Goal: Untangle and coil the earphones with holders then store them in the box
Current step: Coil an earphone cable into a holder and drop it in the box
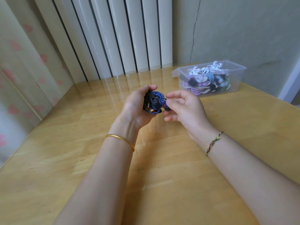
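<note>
Evidently most of the job is behind the person. The clear plastic box [236,84] at the far right of the wooden table [162,168] is open and already holds a crowded heap of wound earphone bundles [204,78] in white, lilac, black and pale blue.

One set is in hand above the middle of the table. The left hand [138,109] curls round the blue earphones [157,100], which look fully coiled into a tight loop, with a black holder [151,100] strapped across the coil and the plug [148,106] poking out beside it. The right hand [185,109] is just beside the coil, its thumb and fingertips pinching a dark earbud [167,108] at the coil's edge, the other fingers loosely bent.

What seems left is tucking that last earbud in, making sure the holder is fastened, and carrying the bundle over to the box. No other loose earphones show on the table, so this may be the final set.

A gold bangle [121,140] sits on the left wrist and a woven bracelet [213,142] on the right. White vertical slats [121,38] and a heart-print curtain [24,65] stand behind. Nothing lies between the hands and the box; only its fullness could make the bundle sit awkwardly.
</note>
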Available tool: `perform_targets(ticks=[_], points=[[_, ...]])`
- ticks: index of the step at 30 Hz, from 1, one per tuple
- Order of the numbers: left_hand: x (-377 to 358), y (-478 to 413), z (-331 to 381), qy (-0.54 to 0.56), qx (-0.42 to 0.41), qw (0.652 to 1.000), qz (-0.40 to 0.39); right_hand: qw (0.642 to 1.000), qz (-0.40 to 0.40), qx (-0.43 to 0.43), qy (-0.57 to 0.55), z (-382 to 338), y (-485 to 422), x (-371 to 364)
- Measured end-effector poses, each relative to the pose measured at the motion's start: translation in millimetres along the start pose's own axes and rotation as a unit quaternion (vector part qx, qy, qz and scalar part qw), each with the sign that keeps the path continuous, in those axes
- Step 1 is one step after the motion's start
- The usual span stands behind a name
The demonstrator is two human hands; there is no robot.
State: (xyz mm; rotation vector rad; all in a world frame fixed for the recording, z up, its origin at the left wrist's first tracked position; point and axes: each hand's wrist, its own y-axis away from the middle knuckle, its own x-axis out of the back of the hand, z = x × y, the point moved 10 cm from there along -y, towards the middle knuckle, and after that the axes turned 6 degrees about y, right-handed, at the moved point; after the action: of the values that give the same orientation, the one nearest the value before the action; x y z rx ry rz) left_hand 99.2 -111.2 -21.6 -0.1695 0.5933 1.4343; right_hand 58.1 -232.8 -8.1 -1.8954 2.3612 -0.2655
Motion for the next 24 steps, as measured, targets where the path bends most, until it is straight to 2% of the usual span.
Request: perform_targets(ticks=[9,17,21,24], points=[[4.7,-6.4,2.4,0.087,-0.025,0.995,0.029,0.996,-0.023,-0.035,-0.081,-1.5,4.9,-9.6],[1.4,-3.3,-1.2,0.106,-0.002,0.994,0.032,0.998,-0.016,0.030,0.044,-10.1,5.8,-6.0],[5.6,-2.8,-2.8,0.118,-0.010,0.991,0.063,0.993,0.022,0.053,0.108,-14.6,4.7,-1.1],[7.7,-0.5,1.5,0.117,-0.035,0.989,0.083,0.999,0.019,-0.028,-0.029,-3.0,7.0,-2.9]])
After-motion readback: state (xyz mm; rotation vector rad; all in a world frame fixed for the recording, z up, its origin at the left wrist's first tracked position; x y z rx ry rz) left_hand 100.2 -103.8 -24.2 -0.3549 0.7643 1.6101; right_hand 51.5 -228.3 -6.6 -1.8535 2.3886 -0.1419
